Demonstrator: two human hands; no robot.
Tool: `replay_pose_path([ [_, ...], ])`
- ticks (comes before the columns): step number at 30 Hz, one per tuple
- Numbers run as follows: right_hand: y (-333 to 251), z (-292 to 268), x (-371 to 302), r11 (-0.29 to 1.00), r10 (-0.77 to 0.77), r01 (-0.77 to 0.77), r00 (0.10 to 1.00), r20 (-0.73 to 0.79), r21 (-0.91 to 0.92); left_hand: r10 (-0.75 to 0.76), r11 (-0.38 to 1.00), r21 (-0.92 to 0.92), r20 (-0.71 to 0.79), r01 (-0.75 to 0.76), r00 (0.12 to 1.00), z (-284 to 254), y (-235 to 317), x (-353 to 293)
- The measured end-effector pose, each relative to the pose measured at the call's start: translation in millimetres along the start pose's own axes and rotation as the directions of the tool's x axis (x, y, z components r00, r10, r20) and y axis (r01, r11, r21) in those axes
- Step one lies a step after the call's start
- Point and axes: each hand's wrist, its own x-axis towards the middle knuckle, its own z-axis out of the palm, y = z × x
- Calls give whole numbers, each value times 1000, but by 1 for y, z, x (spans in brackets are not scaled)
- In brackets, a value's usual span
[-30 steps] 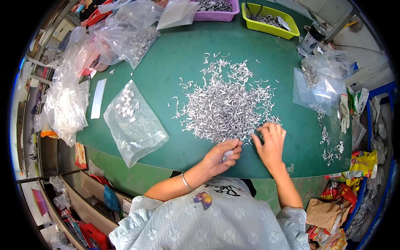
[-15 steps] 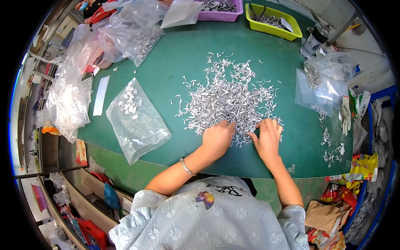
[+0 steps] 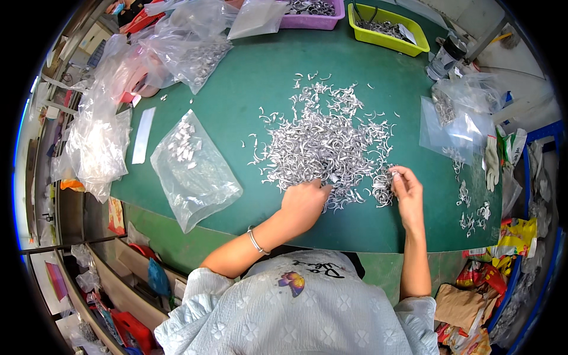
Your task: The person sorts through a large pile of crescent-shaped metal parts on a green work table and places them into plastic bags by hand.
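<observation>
A heap of small curved silver metal pieces (image 3: 319, 142) is spread over the green table. My left hand (image 3: 302, 206), a bangle at its wrist, is closed at the heap's near edge. Its fingertips are among the pieces, and whatever they grip is hidden. Over a smaller cluster of the same pieces (image 3: 381, 188), at the heap's right side, is my right hand (image 3: 409, 192). Thumb and forefinger are drawn together there; anything between them is too small to name.
Left of the heap lies a clear plastic bag (image 3: 198, 183) holding some pale pieces, beside a white strip (image 3: 144, 136). A purple tray (image 3: 313, 22) and a yellow-green tray (image 3: 390, 42) stand at the back. Plastic bags (image 3: 455, 133) and scattered pieces (image 3: 467, 204) lie at right.
My right hand has moved right, and a cluster of pieces now lies farther out from the heap's near right edge. My left hand has shifted slightly left and nearer to me.
</observation>
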Motion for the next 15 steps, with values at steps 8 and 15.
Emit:
replay_pose_path([
  [8, -2, 9, -9, 743, -241, 284, 958, 153, -607, 6, 1000, -8, 10, -6, 1000, -3, -2, -12],
  [15, -10, 16, -4, 505, -138, 268, 963, 230, -820, 6, 998, -68, -83, -12, 997, 0, 2, 6],
])
